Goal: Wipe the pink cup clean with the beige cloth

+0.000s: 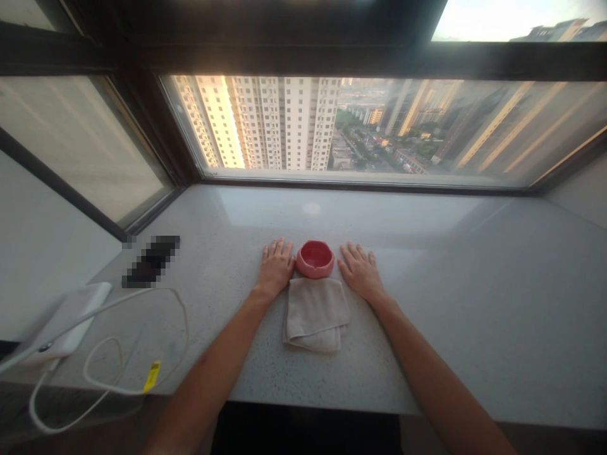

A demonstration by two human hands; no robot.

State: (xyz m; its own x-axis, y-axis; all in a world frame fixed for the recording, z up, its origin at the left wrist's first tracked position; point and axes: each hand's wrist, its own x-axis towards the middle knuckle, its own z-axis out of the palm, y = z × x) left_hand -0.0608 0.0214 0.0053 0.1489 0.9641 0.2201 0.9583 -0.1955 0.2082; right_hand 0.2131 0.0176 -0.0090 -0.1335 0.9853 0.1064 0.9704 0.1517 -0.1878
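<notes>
A small pink ashtray-like bowl (pixel 315 260), its inside a deeper red, stands upright on the pale speckled windowsill. Just in front of it lies a folded beige cloth (pixel 317 309), its near corner layered unevenly. My left hand (pixel 275 266) rests palm down at the bowl's left side, fingers stretched toward the window, the thumb close to the rim. On the other side my right hand (pixel 360 270) lies flat with fingers spread, a little apart from the bowl. Neither hand holds anything.
A white power bank or box (pixel 78 322) with a white cable (pixel 183 322) sits at the left, the cable bearing a yellow tag (pixel 152 377). A dark pixelated object (pixel 152 262) lies beyond it. The dark-framed window (pixel 370 184) bounds the sill (pixel 474 303) at the back.
</notes>
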